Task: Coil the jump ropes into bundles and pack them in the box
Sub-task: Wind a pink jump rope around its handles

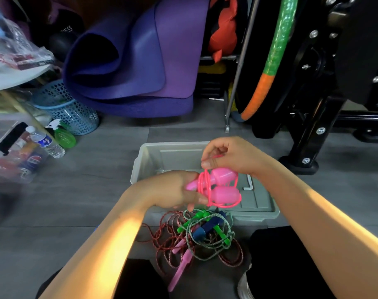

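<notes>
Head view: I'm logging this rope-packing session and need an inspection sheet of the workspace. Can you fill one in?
Surface: grey plank floor.
Job's things: pink jump rope, handles together with cord wound round them, held above the grey box; no rope seen in the visible part of the box. Loose tangle of other ropes on the floor in front of the box.
Clutter: water bottle, green spray bottle, blue basket, all left.
Grippers: left hand grips the pink handles; right hand pinches the pink cord.
Cables: nothing seen.
Surroundings: purple mats, green-orange hoop, black exercise frame.
</notes>
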The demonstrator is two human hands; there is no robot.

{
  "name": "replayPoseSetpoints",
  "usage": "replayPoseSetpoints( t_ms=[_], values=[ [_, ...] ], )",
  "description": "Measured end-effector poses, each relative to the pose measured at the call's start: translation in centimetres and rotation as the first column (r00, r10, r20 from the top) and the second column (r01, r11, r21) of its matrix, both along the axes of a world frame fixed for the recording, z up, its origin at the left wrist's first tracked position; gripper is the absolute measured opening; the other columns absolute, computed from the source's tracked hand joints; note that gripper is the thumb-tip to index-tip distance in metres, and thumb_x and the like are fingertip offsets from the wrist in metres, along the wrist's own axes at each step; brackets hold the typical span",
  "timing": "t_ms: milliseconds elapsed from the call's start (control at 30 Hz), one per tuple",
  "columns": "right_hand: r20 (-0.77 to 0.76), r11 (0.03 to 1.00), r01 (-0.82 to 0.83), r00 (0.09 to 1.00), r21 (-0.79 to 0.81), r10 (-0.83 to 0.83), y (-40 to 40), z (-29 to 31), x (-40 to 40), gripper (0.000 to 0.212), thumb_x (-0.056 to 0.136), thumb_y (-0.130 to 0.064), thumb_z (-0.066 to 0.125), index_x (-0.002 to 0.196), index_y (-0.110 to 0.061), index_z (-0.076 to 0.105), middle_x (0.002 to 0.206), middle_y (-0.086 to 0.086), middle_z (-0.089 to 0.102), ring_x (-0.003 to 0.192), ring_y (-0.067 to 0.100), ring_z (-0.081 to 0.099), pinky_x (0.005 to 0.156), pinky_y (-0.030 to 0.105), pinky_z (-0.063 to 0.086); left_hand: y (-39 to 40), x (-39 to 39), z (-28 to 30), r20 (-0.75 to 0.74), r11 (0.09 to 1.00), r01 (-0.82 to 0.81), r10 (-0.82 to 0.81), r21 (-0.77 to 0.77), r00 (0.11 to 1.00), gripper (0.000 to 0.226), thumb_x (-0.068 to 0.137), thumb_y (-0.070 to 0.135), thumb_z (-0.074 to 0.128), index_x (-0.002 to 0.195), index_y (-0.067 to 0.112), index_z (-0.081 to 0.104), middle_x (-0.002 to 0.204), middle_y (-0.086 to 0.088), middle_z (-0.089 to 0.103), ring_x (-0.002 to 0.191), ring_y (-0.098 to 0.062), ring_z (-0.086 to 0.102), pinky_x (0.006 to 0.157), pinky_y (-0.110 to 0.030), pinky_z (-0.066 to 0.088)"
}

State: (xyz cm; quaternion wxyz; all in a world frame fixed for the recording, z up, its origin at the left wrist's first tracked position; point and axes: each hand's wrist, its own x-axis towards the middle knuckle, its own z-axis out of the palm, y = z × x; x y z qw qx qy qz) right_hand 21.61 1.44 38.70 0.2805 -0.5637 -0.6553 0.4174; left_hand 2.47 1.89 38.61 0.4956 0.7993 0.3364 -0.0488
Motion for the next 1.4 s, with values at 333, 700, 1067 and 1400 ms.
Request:
replayPoseSetpoints(
  t_ms=[333,700,1067,1400],
  values=[
    [-0.511,0.866,-0.146,0.849,-0.478,-0.139,-0.9,1.0,-0.6,0.049,0.09,-0.05,0.037,0.097,-0.007,0.061,0.077,0.004,0.066,0.068,0.015,0.06,0.062,0.023,0.05,0.9,-1.9,0.4,0.182,0.972,-0.225,0.234,-0.07,0.955,0.013,0.09,0.02,0.06,0.079,0.017,0.055,0.06,0.006,0.059,0.042,-0.009,0.042,0.042,-0.016,0.035],
    [-0.003,0.989,0.091,0.996,-0.114,-0.092,-2.2,-1.1,-2.4,0.021,0.094,-0.03,0.054,0.098,-0.013,0.066,0.075,-0.009,0.066,0.07,0.01,0.058,0.069,0.023,0.046,1.4,-1.2,0.5,0.251,0.784,-0.603,0.62,-0.147,0.744,0.023,0.096,0.022,0.052,0.076,0.011,0.053,0.05,0.005,0.052,0.035,-0.005,0.038,0.034,-0.014,0.028],
    [0.745,0.932,-0.173,0.653,0.319,-0.133,-2.4,0.8,-2.2,0.026,0.095,-0.038,0.044,0.111,-0.025,0.06,0.112,-0.004,0.061,0.109,0.021,0.054,0.081,0.029,0.04,2.5,-0.4,-0.5,-0.088,0.911,-0.377,0.395,0.165,0.915,0.018,0.097,0.03,0.048,0.087,0.018,0.055,0.069,0.003,0.058,0.054,-0.013,0.048,0.053,-0.025,0.039],
    [0.368,0.974,-0.104,0.93,0.201,0.024,-1.8,1.2,-1.3,0.03,0.058,-0.018,0.085,0.066,-0.025,0.056,0.053,-0.017,0.053,0.06,-0.007,0.049,0.056,0.009,0.035,1.2,-0.5,0.0,-0.248,0.986,-0.03,-0.011,-0.161,0.969,0.022,0.094,0.038,0.054,0.077,0.023,0.052,0.064,0.003,0.057,0.043,-0.008,0.044,0.042,-0.018,0.036]
  ],
)
